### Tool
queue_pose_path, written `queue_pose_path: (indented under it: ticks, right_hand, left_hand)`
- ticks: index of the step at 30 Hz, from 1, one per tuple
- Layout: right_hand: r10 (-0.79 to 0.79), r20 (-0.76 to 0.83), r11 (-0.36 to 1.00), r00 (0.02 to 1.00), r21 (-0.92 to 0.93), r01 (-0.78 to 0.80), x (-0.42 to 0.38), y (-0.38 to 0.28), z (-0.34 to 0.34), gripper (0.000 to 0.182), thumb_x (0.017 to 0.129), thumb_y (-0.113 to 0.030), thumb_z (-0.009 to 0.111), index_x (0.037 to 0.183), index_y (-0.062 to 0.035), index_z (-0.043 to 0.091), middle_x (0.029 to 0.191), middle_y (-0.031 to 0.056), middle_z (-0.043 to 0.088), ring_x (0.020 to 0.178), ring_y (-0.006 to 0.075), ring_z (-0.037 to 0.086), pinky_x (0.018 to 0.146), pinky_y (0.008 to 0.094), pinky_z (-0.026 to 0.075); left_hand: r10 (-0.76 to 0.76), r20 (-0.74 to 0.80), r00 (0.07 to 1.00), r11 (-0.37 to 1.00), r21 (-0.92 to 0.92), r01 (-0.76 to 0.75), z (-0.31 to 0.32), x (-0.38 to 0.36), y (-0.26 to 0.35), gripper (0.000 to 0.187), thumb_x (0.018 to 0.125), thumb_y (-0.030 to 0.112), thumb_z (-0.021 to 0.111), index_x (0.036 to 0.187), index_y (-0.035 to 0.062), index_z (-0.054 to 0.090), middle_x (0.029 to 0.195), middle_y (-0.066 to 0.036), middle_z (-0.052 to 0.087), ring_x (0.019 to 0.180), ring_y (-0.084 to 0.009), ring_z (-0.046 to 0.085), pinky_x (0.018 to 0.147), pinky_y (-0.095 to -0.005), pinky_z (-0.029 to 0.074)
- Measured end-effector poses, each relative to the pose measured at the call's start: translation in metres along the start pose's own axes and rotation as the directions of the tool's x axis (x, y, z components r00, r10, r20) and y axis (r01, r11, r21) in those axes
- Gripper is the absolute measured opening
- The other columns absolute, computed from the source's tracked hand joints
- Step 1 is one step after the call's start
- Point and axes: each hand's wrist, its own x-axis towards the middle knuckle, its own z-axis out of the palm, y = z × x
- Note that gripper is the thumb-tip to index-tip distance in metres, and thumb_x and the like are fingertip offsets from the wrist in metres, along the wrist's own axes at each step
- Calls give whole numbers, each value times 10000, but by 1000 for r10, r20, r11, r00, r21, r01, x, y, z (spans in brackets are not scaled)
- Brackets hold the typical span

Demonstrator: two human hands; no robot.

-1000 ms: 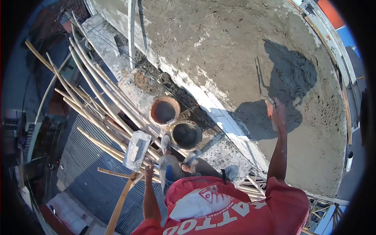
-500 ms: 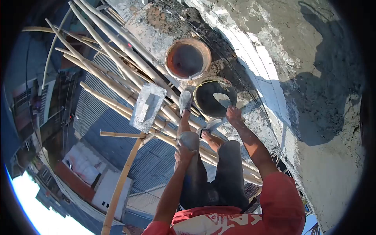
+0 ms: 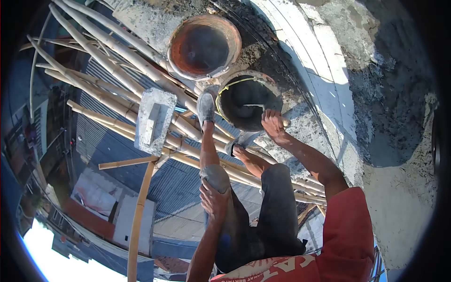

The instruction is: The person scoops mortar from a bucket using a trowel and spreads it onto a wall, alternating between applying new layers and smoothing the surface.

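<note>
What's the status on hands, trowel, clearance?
Right hand gripping trowel, blade inside the near bucket. Left hand on left knee, no tool seen. Second bucket close alongside; nothing seen blocking the trowel.

The right arm reaches forward, slightly bent, with the right hand curled into a closed grip. The left hand rests against the left leg at the knee.

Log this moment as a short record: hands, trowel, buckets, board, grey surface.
right hand: grips trowel
trowel: blade within the mouth of the dark bucket
left hand: against left leg, near knee
orange bucket: beside dark bucket
board: has handle, seemingly rests on bamboo poles
grey surface: rough, partly shadowed
</note>
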Motion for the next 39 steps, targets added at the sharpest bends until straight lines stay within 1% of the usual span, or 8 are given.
queue_pose_path:
  ticks: [2,5,9,10,13,26,35,39]
  right_hand:
    - [401,104,879,910,236,-415,1,6,-1,215,759,-190,549,883,-42,644,825,86,596,725,247,583,545,382,441]
    - [479,184,729,858,462,-505,21,-37,60,156,773,-175,552,853,-70,634,793,58,577,701,209,578,558,342,450]
    - [241,601,414,762,647,-640,57,-63,35,215,802,-238,607,937,-70,606,939,185,622,811,327,630,716,416,514]
    - [197,602,92,774,774,-626,46,-63,50,320,752,-309,662,948,-65,595,896,183,627,853,365,617,740,452,505]
    - [166,538,235,826,792,-563,26,-37,46,337,750,-347,656,954,-85,596,850,184,630,844,378,609,721,460,506]
    - [475,331,187,815,867,-461,-67,4,6,244,745,-311,646,793,-80,583,680,154,615,667,355,609,607,446,475]
    - [404,403,201,821,837,-509,-205,150,-306,316,730,-374,625,911,-115,623,744,134,634,700,304,627,643,399,492]
    - [340,-20,333,940,938,-100,-257,218,-458,313,756,-360,631,908,-87,609,701,151,608,649,306,614,586,399,461]
  left_hand:
    - [0,-13,1000,1000,4,0,4,1,1,922,595,375,780,1299,0,317,1099,-164,466,969,-360,532,761,-466,481]
    - [-6,-10,1000,1000,-11,6,8,0,-5,948,585,382,781,1312,9,300,1110,-167,463,993,-366,521,782,-483,463]
    - [-32,13,999,999,16,32,6,5,-5,962,579,387,780,1320,15,292,1119,-169,462,1009,-365,512,794,-489,449]
    - [-28,7,1000,999,25,28,7,5,-6,956,580,390,779,1313,9,299,1116,-173,462,1014,-360,514,800,-484,451]
    - [35,-42,999,999,24,-34,4,4,-8,914,590,374,781,1284,-12,330,1094,-172,471,988,-356,526,776,-459,479]
    - [81,-24,996,997,-14,-81,-25,15,2,905,609,394,771,1282,-3,316,1097,-195,477,1012,-375,525,811,-473,463]
    - [322,161,933,911,-321,-259,-56,45,-8,1072,588,541,747,1348,-34,256,1294,-273,416,1193,-386,436,970,-427,380]
    - [504,123,855,823,-368,-432,-60,62,-23,967,629,558,720,1278,-69,372,1203,-275,503,1144,-390,483,947,-418,405]
